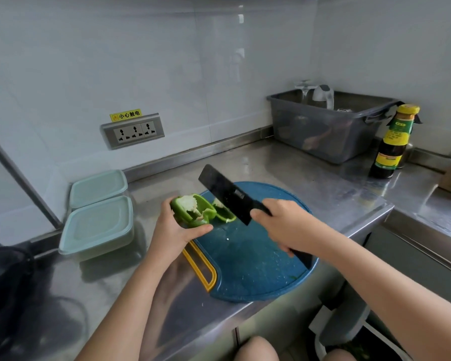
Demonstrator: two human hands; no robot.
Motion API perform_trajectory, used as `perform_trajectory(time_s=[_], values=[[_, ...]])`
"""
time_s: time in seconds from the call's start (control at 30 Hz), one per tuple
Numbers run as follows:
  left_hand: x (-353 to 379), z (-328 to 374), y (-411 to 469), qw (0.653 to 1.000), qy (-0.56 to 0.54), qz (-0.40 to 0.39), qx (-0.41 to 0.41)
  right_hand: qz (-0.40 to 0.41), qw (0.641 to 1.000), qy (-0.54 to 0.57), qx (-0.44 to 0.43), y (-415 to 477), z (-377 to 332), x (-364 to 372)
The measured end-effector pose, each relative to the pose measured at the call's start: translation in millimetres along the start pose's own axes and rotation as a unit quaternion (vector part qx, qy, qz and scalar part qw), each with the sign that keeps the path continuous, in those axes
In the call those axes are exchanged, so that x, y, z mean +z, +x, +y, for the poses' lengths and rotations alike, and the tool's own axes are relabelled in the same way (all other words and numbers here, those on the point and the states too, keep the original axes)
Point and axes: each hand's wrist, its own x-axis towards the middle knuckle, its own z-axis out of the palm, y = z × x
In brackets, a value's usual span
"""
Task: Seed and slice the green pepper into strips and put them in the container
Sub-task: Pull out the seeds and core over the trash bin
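Green pepper half (193, 211), white seed core intact, is clasped in the left hand (176, 230) over the left edge of the cutting board (245, 261) while the right hand (284, 225) grips the black cleaver (225, 195) just beside it, so a careless stroke could nick that holding hand.

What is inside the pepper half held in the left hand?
The pepper half in the left hand holds a white seed core. Its underside is hidden by the palm; single seeds are too blurred to tell. The right hand grips the cleaver.
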Motion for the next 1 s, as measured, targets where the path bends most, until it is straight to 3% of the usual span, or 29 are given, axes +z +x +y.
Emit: perform_trajectory(time_s=[0.2,0.27,0.37,0.47,0.7,1.0], values=[[2,-3,5,1.0,0.02,-0.005,-0.009,0.127,0.987,0.101,0.002,9,20,-36],[3,-5,7,0.999,0.04,-0.022,-0.02,0.146,0.988,0.048,0.02,20,33,-39],[3,-8,9,0.998,0.043,-0.037,-0.039,0.174,0.978,-0.116,0.027,36,57,-33],[1,-8,9,0.997,0.047,-0.039,-0.04,0.185,0.961,-0.202,0.02,51,78,-24],[0,-5,8,0.996,0.063,-0.046,-0.053,0.17,0.942,-0.284,0.062,87,97,-15],[-5,-5,8,0.989,0.098,-0.108,-0.035,0.164,0.955,-0.238,0.069,94,103,-11]])
